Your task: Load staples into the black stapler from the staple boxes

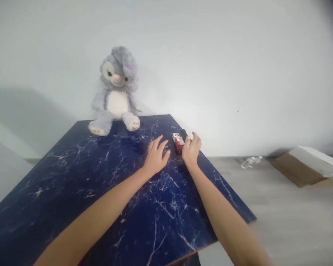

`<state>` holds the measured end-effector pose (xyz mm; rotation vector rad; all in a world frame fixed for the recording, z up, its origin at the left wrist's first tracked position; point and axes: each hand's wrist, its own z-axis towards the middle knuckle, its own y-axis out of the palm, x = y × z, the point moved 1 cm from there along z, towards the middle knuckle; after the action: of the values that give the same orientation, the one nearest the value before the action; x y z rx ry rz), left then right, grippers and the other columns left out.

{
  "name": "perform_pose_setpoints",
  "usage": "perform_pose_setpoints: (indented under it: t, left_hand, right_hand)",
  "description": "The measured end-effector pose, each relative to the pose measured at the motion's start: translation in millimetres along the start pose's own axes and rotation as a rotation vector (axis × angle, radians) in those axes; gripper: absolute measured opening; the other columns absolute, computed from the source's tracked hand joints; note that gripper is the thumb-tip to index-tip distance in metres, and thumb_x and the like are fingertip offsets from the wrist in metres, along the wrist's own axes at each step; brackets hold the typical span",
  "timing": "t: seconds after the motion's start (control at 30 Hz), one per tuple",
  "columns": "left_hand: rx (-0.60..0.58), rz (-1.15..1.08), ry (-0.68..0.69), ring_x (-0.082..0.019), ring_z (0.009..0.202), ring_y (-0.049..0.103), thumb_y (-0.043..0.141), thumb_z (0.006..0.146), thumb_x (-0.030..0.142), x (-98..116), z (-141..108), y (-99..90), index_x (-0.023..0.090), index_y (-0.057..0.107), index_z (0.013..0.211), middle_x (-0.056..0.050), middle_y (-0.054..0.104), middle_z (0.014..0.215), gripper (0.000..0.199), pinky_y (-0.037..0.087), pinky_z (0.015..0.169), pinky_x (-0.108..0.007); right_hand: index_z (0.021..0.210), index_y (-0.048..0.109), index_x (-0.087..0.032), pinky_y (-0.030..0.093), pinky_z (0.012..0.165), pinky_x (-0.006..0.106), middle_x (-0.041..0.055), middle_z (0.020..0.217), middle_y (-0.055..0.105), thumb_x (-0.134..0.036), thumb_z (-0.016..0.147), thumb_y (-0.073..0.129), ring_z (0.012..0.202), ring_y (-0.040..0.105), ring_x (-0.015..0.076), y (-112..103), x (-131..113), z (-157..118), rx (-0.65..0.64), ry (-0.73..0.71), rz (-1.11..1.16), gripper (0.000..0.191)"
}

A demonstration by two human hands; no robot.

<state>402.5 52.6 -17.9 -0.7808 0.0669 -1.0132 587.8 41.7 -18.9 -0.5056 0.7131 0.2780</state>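
Note:
My left hand (155, 157) is over the blue marbled table (94, 177), its fingers spread and nothing in them. To its right lies a small red and white box (178, 142). My right hand (192, 147) is beside the box at the table's right edge, with its fingers apart and its thumb close to the box. A dark object (184, 134) shows just behind the right hand, partly hidden by it; whether the hand touches it cannot be made out.
A grey plush toy (117, 92) sits at the table's back edge against the white wall. On the floor at the right are an open cardboard box (302, 168) and a crumpled clear plastic piece (251, 162).

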Motion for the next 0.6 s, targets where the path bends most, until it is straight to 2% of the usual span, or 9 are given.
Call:
perform_pose_setpoints:
  t: [0.07,0.17,0.23,0.27,0.33,0.4,0.47,0.53,0.6]
  left_hand:
    - [0.019,0.067,0.010,-0.031,0.140,0.041,0.051,0.097,0.031,-13,-20,-35.1,0.020,0.048,0.140,-0.016,0.042,0.152,0.044,0.034,0.114,-0.052]
    - [0.058,0.140,-0.011,-0.031,0.141,0.040,0.049,0.097,0.031,-37,-48,-88.2,0.018,0.041,0.144,-0.018,0.042,0.154,0.050,0.033,0.115,-0.053]
    - [0.060,0.137,-0.062,-0.031,0.137,0.045,0.049,0.097,0.031,-56,-67,-121.1,0.017,0.041,0.144,-0.017,0.049,0.149,0.051,0.035,0.113,-0.052]
    - [0.040,0.112,-0.103,-0.028,0.129,0.053,0.048,0.097,0.031,-65,-76,-135.7,0.018,0.045,0.140,-0.015,0.059,0.139,0.046,0.039,0.110,-0.049]
    - [-0.055,0.034,-0.204,-0.020,0.096,0.067,0.041,0.100,0.029,-78,-93,-159.3,0.021,0.060,0.119,-0.005,0.075,0.100,0.028,0.049,0.094,-0.038]
    - [-0.149,0.038,-0.243,-0.016,0.070,0.062,0.038,0.101,0.029,-80,-103,-173.7,0.022,0.063,0.086,-0.001,0.069,0.074,0.030,0.049,0.077,-0.033]
    - [-0.177,0.148,-0.181,-0.017,0.068,0.055,0.045,0.097,0.031,-71,-106,-178.7,0.021,0.053,0.065,-0.002,0.062,0.067,0.034,0.045,0.074,-0.035]
    - [-0.177,0.256,-0.091,-0.021,0.077,0.052,0.056,0.089,0.032,-58,-105,-176.0,0.021,0.048,0.061,-0.004,0.061,0.071,0.031,0.042,0.079,-0.040]
    - [-0.239,0.274,-0.023,-0.020,0.074,0.048,0.057,0.087,0.031,-48,-104,-170.0,0.020,0.042,0.055,-0.003,0.055,0.062,0.037,0.039,0.076,-0.040]
  right_hand:
    - [0.141,0.044,-0.015,0.029,0.114,0.056,0.0206,0.142,0.047,-0.043,0.102,0.032,0.135,0.040,0.0312,-2,-16,-9,-0.010,-0.123,0.019,0.050]
    - [0.145,0.040,-0.019,0.029,0.114,0.059,0.0190,0.149,0.039,-0.042,0.101,0.037,0.141,0.034,0.0323,-2,-39,-25,-0.107,-0.277,0.058,0.050]
    - [0.146,0.037,-0.021,0.037,0.110,0.056,0.0182,0.151,0.035,-0.041,0.100,0.041,0.138,0.040,0.0316,1,-52,-36,-0.210,-0.335,0.117,0.050]
    - [0.146,0.036,-0.021,0.043,0.106,0.053,0.0180,0.151,0.034,-0.041,0.100,0.043,0.131,0.046,0.0300,3,-57,-41,-0.268,-0.348,0.156,0.051]
    - [0.143,0.039,-0.021,0.053,0.092,0.044,0.0177,0.148,0.038,-0.040,0.098,0.047,0.112,0.059,0.0251,8,-65,-52,-0.383,-0.367,0.219,0.050]
    - [0.125,0.054,-0.020,0.053,0.080,0.036,0.0137,0.127,0.056,-0.038,0.095,0.052,0.091,0.062,0.0208,11,-69,-63,-0.478,-0.425,0.211,0.035]
    - [0.088,0.061,-0.021,0.047,0.070,0.030,0.0051,0.087,0.062,-0.030,0.093,0.053,0.073,0.058,0.0177,14,-71,-73,-0.540,-0.527,0.135,0.013]
    - [0.062,0.050,-0.021,0.037,0.062,0.028,0.0001,0.061,0.051,-0.018,0.089,0.049,0.060,0.049,0.0150,14,-73,-82,-0.589,-0.643,0.046,0.027]
    - [0.055,0.046,-0.020,0.029,0.058,0.028,-0.0003,0.055,0.048,-0.010,0.082,0.047,0.055,0.044,0.0136,13,-76,-90,-0.660,-0.761,-0.020,0.030]
